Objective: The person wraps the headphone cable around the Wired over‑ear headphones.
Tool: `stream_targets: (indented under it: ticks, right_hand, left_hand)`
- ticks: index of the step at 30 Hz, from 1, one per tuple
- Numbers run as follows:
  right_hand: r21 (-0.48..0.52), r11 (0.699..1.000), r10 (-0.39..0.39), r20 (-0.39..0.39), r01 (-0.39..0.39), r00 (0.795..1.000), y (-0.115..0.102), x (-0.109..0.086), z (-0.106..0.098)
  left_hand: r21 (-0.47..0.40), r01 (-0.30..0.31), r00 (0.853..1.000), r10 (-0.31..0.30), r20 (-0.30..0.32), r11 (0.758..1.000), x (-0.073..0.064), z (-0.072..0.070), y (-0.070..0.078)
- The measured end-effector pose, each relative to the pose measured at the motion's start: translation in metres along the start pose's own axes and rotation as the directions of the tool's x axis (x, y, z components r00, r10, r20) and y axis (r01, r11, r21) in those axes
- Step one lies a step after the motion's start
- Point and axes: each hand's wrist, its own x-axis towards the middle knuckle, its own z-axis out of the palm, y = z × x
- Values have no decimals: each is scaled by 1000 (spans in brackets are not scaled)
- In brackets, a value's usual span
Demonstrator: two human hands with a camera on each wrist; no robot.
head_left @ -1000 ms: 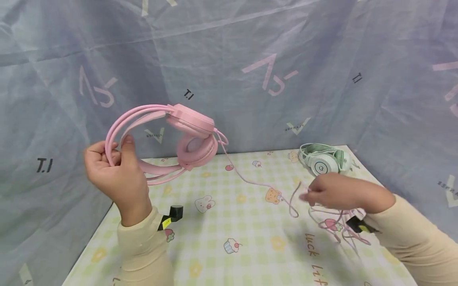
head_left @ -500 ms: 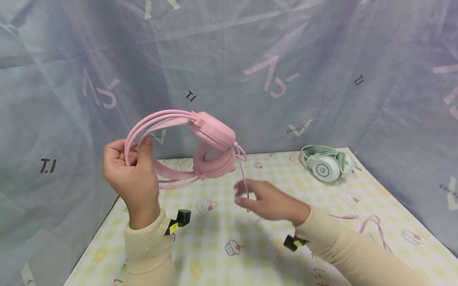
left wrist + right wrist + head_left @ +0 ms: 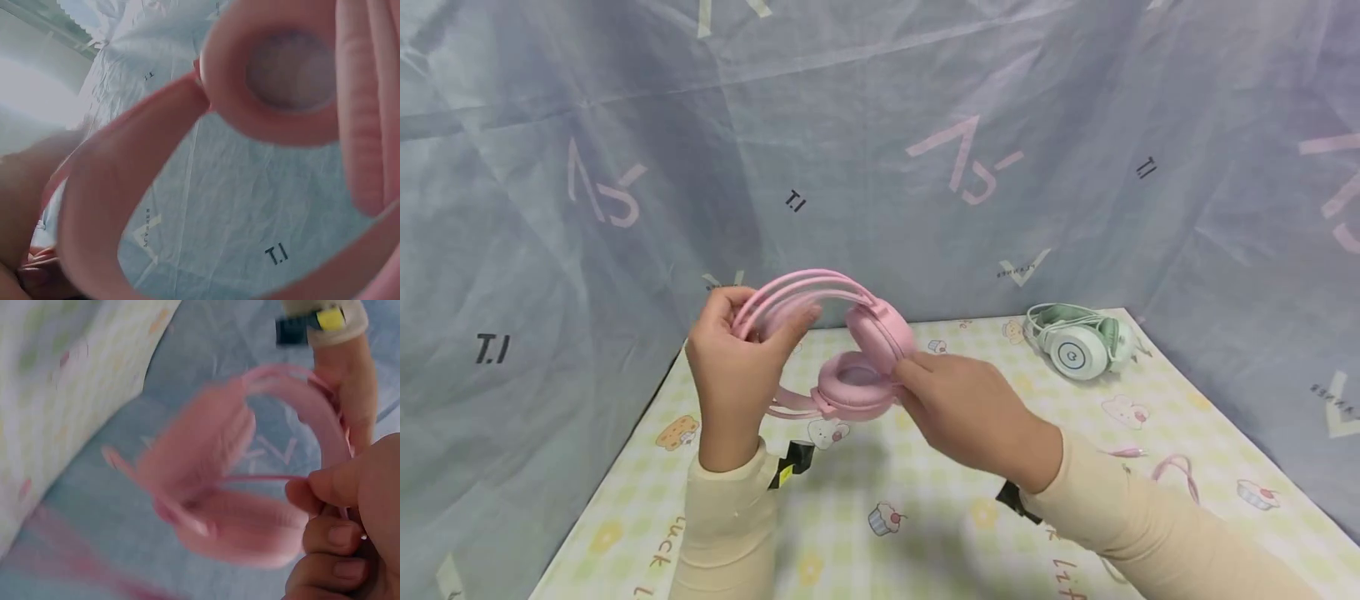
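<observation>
Pink over-ear headphones [image 3: 853, 408] are held up above the table, ear cups toward the right. My left hand [image 3: 737, 367] grips their headband, thumb on the inner strap and fingers behind the outer bands. My right hand [image 3: 973, 408] is at the ear cups, its fingertips overlapping the upper cup in the head view. From the right wrist, a thin pink cable [image 3: 265, 477] runs past the cups into the pinch of thumb and forefinger. The left wrist view shows the padded strap [image 3: 100, 212] and one round ear cushion [image 3: 228, 94] up close.
Mint-green headphones [image 3: 1078, 346] lie at the back right of the table. Part of the pink cable with its plug [image 3: 1127, 452] lies on the checked tablecloth [image 3: 955, 533], partly behind the right sleeve. A grey-blue cloth [image 3: 865, 167] hangs behind and at both sides.
My right hand has come left from the cable heap to the ear cups. My left hand has moved the pink headphones right and slightly down. The green headphones stay put.
</observation>
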Motion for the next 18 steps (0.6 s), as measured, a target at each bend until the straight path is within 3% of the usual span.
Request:
stream_targets:
  ticks: [6,10,14,18]
  right_hand:
    - [-55,990,-134,-133,127,982,19,11,-8]
    - [-80,969,-243,-169,232,955,28,14,-8]
    - [-25,951,-308,-187,309,933,35,17,-9]
    - [25,950,-298,-214,310,930,38,21,-13]
  left_hand:
    - [3,-91,990,90,108,996,0,3,-9]
    - [81,-78,977,60,203,994,1,2,-14]
    - [141,-59,941,8,338,988,1,2,-16]
    - [91,-61,906,17,423,994,2,2,-17]
